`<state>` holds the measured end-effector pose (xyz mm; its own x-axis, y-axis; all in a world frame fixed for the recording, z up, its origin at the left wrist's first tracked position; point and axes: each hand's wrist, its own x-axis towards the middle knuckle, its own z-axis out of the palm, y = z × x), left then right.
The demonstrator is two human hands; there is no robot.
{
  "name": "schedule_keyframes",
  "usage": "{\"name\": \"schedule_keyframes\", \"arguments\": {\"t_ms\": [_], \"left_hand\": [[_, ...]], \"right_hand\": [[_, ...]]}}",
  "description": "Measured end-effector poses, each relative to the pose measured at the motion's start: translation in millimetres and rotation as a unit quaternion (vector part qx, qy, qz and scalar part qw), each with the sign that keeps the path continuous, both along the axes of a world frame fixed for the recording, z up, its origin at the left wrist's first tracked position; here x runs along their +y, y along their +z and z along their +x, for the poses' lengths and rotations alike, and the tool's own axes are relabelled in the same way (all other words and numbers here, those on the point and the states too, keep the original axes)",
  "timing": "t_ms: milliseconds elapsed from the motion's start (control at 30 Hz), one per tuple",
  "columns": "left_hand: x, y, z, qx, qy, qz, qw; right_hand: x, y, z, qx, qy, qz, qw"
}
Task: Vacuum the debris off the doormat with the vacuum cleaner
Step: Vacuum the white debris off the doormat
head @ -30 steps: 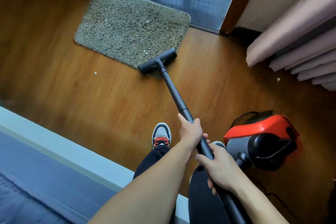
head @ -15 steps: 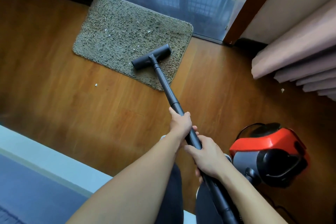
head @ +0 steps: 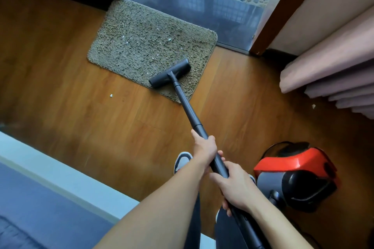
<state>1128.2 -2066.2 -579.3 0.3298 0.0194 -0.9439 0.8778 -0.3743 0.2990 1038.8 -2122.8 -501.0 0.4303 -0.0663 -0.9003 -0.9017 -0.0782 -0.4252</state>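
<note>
A shaggy olive-brown doormat [head: 141, 46] lies on the wood floor before a doorway, with small white bits of debris [head: 169, 40] scattered over it. The black floor nozzle [head: 170, 74] rests on the mat's near right corner. The black wand [head: 190, 111] slants back from it to me. My left hand [head: 203, 145] grips the wand higher up, and my right hand [head: 234, 186] grips it just behind. The red and grey vacuum cleaner body [head: 297, 176] sits on the floor at my right.
One white scrap [head: 111, 95] lies on the wood floor left of the mat, another [head: 313, 106] near pink curtain folds [head: 334, 70] at right. A blue bed edge [head: 40, 188] fills the lower left. A grey threshold [head: 202, 8] and pebble floor lie beyond the mat. My shoe [head: 182, 161] shows below the hands.
The nozzle, pushed further onto the mat half a second ago, has been drawn back toward me to the mat's near right corner. Both hands kept their grip on the wand.
</note>
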Motion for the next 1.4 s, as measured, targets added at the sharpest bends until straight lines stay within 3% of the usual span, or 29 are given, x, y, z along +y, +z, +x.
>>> {"name": "schedule_keyframes", "arguments": {"t_ms": [367, 700, 1100, 1400], "left_hand": [[-39.9, 12.2, -64.6, 0.003, -0.038, -0.001, 0.999], [-35.7, -7.6, -19.3, -0.024, -0.039, 0.002, 0.999], [-10.2, -17.9, 94.3, -0.038, -0.016, 0.008, 0.999], [2.2, -5.1, 61.5, -0.009, 0.008, 0.015, 1.000]], "right_hand": [[-39.7, 13.3, -64.0, 0.027, -0.013, 0.005, 1.000], [-33.2, -9.4, -21.2, 0.006, -0.020, 0.009, 1.000], [-6.7, -24.1, 86.9, -0.015, -0.041, 0.024, 0.999], [-0.6, -18.6, 57.0, -0.012, -0.011, 0.035, 0.999]]}}
